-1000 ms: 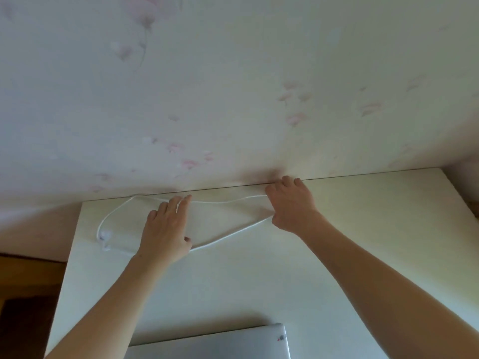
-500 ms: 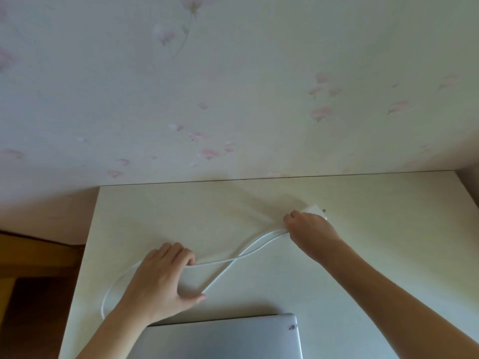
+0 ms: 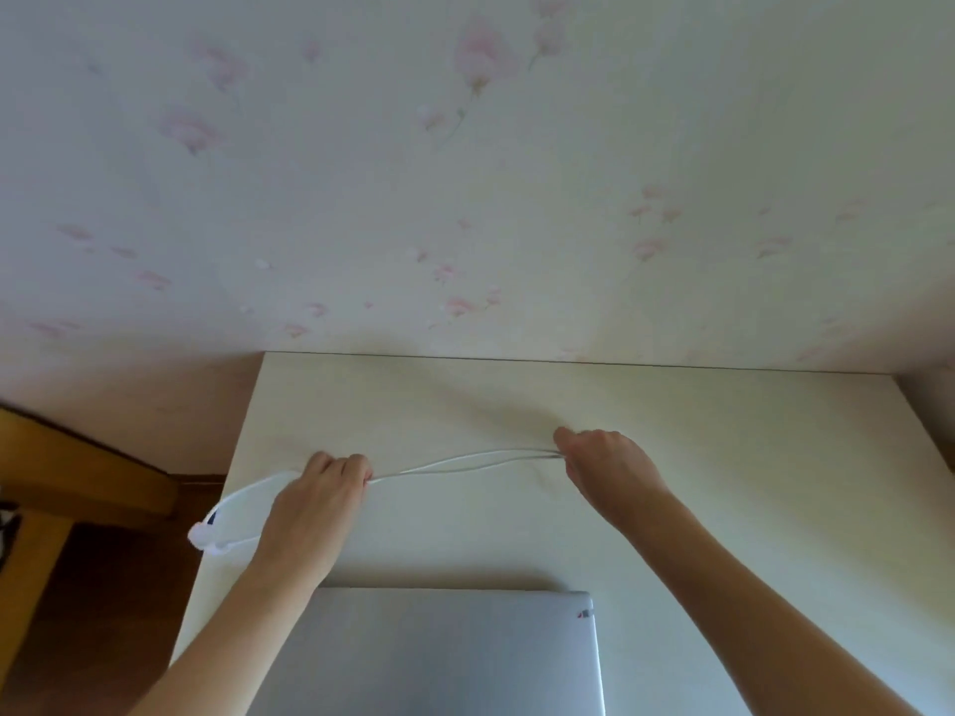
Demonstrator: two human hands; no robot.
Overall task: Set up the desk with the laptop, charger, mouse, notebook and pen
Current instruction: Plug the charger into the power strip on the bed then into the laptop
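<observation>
Stretching between two fists, the thin white charger cable (image 3: 465,461) runs doubled, two strands side by side, above the pale cream desk top (image 3: 749,457). The left hand (image 3: 315,509) is curled shut around the strands at their left end, knuckles up; out past its far left side the cable bulges into a loop that reaches beyond the desk's left edge, where a small white plug or connector (image 3: 204,534) hangs, too blurred to tell which. The right hand (image 3: 604,465) is pinched closed on the other end of the strands, fingertips (image 3: 563,439) pointing left toward the other fist. Whether a charger block sits inside that hand cannot be told. Below both wrists, nearer the person, lies the closed silver laptop (image 3: 439,653), flat on the desk, its far edge just short of the left forearm.
</observation>
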